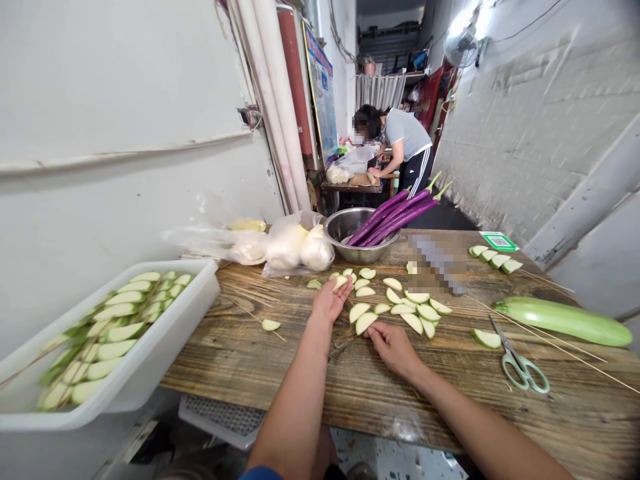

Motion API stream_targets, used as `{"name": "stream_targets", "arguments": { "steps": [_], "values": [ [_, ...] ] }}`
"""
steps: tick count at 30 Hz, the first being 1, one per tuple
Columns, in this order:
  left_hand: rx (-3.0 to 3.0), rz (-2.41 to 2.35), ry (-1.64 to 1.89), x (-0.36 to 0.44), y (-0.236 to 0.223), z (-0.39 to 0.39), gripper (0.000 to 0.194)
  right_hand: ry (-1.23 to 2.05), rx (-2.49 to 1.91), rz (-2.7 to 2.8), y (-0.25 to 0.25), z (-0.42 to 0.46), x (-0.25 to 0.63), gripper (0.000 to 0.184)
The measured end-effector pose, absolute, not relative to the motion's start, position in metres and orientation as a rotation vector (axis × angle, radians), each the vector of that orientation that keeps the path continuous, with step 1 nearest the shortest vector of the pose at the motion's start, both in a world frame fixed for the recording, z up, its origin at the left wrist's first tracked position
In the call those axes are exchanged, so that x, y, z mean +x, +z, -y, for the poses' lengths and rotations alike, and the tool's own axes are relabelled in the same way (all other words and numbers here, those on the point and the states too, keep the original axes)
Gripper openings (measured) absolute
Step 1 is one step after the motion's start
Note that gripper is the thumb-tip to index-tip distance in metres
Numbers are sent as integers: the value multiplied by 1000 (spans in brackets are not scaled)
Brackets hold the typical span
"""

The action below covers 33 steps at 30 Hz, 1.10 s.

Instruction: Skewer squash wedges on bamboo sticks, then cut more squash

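My left hand (332,301) is turned palm up over the wooden table, with a pale half-round zucchini slice (340,283) held at its fingers. Thumb and forefinger of my right hand (393,345) pinch the near edge of another zucchini slice (367,323), which lies on or just above the wood. Many loose half-round slices spread out around both hands, mostly to the right. To the left, one slice (271,325) sits on a thin bamboo skewer. A bundle of bamboo skewers (250,285) lies behind it.
A white tub (207,283) of skewered slices stands left. Behind are bagged pale items (300,247) and a steel bowl (345,250) with purple eggplants (400,217). Right are a blurred knife (437,263), scissors (520,363) and a whole zucchini (565,320). A person (407,137) bends over a far table.
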State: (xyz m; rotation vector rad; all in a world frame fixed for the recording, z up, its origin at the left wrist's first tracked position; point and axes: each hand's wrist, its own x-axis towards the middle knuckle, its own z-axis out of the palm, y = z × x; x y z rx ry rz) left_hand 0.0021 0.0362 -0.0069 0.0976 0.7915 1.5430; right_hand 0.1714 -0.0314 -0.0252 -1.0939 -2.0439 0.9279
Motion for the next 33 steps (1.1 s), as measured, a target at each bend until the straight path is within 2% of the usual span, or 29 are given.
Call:
{"name": "stream_targets", "arguments": {
  "steps": [33],
  "values": [
    [39,-745,1516,5,0,-33,12,890,-1108,2041,-25,33,172,29]
  ]
}}
